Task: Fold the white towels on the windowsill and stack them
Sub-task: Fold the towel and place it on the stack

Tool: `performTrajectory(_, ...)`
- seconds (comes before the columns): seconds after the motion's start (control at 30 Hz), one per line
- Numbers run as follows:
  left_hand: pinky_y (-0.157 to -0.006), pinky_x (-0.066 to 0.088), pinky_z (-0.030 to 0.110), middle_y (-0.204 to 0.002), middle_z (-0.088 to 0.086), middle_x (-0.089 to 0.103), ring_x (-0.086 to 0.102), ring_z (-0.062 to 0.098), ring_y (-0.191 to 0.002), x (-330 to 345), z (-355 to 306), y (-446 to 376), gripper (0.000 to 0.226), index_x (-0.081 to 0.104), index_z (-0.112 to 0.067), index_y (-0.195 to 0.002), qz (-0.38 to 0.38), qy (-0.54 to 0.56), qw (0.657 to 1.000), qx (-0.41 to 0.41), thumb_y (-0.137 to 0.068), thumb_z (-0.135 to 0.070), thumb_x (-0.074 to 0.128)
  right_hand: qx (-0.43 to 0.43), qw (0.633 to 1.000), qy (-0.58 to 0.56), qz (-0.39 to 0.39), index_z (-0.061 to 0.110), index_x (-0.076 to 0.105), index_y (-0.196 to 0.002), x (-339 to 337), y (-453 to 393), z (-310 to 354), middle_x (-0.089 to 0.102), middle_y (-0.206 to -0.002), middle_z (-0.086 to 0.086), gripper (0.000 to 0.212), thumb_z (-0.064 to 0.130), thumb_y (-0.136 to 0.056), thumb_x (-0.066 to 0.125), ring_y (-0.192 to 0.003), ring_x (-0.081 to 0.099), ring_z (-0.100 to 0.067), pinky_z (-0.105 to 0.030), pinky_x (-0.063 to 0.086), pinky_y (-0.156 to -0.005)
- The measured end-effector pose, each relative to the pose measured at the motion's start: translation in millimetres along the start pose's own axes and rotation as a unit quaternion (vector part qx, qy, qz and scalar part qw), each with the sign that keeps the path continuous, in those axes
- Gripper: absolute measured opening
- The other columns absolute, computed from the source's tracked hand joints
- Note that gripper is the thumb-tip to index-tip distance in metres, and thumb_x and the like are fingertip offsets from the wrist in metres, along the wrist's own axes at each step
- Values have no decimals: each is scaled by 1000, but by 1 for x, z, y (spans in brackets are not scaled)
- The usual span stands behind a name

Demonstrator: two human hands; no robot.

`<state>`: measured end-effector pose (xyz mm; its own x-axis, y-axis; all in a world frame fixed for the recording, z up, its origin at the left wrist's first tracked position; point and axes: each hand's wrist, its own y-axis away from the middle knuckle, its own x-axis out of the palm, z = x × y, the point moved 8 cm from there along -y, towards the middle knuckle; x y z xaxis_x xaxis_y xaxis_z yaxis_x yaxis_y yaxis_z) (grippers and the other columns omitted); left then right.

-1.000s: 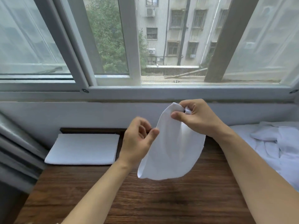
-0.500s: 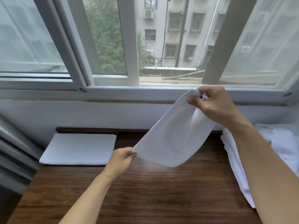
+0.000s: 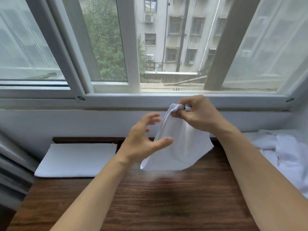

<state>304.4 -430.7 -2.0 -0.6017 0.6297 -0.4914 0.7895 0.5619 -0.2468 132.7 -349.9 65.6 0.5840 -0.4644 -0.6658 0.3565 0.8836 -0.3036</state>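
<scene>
White cloth hangs in the middle of the frame: a towel (image 3: pixel 180 147) held up over the dark wooden sill (image 3: pixel 150 200), its lower edge hovering just above the wood. The right hand (image 3: pixel 198 114), centre right and just below the window frame (image 3: pixel 133 99), pinches the towel's top corner between thumb and curled fingers, so the fabric drapes down and to the left. The left hand (image 3: pixel 143 140), just left of the towel, is spread, its fingers loosely apart and slightly blurred; the thumb lies in front of the cloth's left edge, but whether it touches cannot be told. It holds nothing.

At the left of the sill, against the wall, a folded towel (image 3: pixel 76 160) lies flat as a neat rectangle; whether it is one towel or several cannot be told. At the right edge of the frame a heap of unfolded white towels (image 3: pixel 286 152) lies crumpled, partly behind the right forearm. No box or basket holds any of the cloth; all of it rests straight on the sill. Through the glass at the top, a grey apartment block (image 3: pixel 175 34) and a green tree (image 3: pixel 106 40) show.
</scene>
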Motion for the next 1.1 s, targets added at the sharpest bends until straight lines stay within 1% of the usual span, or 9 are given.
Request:
performTrajectory(0.1,-94,50,21,-127,-11,68,61,3,-120,2,-41,-25,83,53,-31,-141,-28,-6,999,38,-69,-53,89,1,1000,-2,16,23,80,-79,11,-2,6,73,-69,12,10,26,-89,80,-70,66,2,-29,52,-66)
performTrajectory(0.2,-85,54,26,-105,-10,74,68,10,-98,-6,-46,-40,62,68,-31,-125,-59,-36,997,26,-70,-44,91,-5,1000,4,19,19,76,-74,15,-3,8,66,-63,-4,19,34,-86,77,-61,56,-15,-38,48,-60)
performTrajectory(0.37,-77,54,37,-87,-7,75,65,15,-79,-9,-42,-49,32,77,-26,-111,-50,-150,985,74,-80,-33,83,6,1000,-10,12,20,73,-70,16,-2,1,60,-59,-4,27,39,-89,78,-56,48,-14,-33,39,-56)
performTrajectory(0.5,-61,56,33,-76,-9,74,67,14,-69,-33,-23,-46,2,78,-20,-91,-76,-56,996,1,-91,-19,76,36,997,-56,-33,30,76,-88,-6,2,-11,75,-75,1,26,56,-83,78,-73,67,-18,-26,45,-69)
performTrajectory(0.6,-44,57,31,-63,-13,65,61,9,-55,-64,-3,-38,19,70,-15,-83,-113,98,987,-65,-98,-6,67,113,986,-72,-104,25,65,-85,-41,7,-37,62,-74,15,30,54,-91,68,-69,54,-1,-24,38,-67)
performTrajectory(0.73,-56,65,42,-70,-8,58,61,8,-65,-96,15,-29,21,63,-11,-82,-141,148,975,-89,-102,-7,61,166,926,-304,-153,12,59,-89,-66,19,-69,52,-85,-11,25,35,-81,52,-77,49,-24,-37,36,-66)
performTrajectory(0.87,-64,66,42,-93,12,58,63,19,-85,-106,25,-29,14,63,-6,-91,-178,180,961,-115,-103,-11,60,163,941,-240,-172,15,59,-104,-77,27,-78,59,-91,-3,17,27,-93,60,-82,56,-19,-36,45,-72)
performTrajectory(0.97,-65,66,40,-91,10,59,61,17,-85,-111,33,-33,16,65,-2,-95,-189,180,957,-123,-103,-15,60,147,956,-171,-188,12,66,-108,-85,29,-83,69,-91,-3,8,13,-100,66,-80,64,-12,-22,54,-71)
performTrajectory(1.1,-71,66,37,-77,-4,69,65,8,-77,-111,46,-37,24,70,-4,-87,-143,162,969,-119,-102,-19,60,177,950,-178,-183,14,75,-97,-86,33,-102,76,-79,5,10,5,-92,76,-75,71,-9,-22,58,-70)
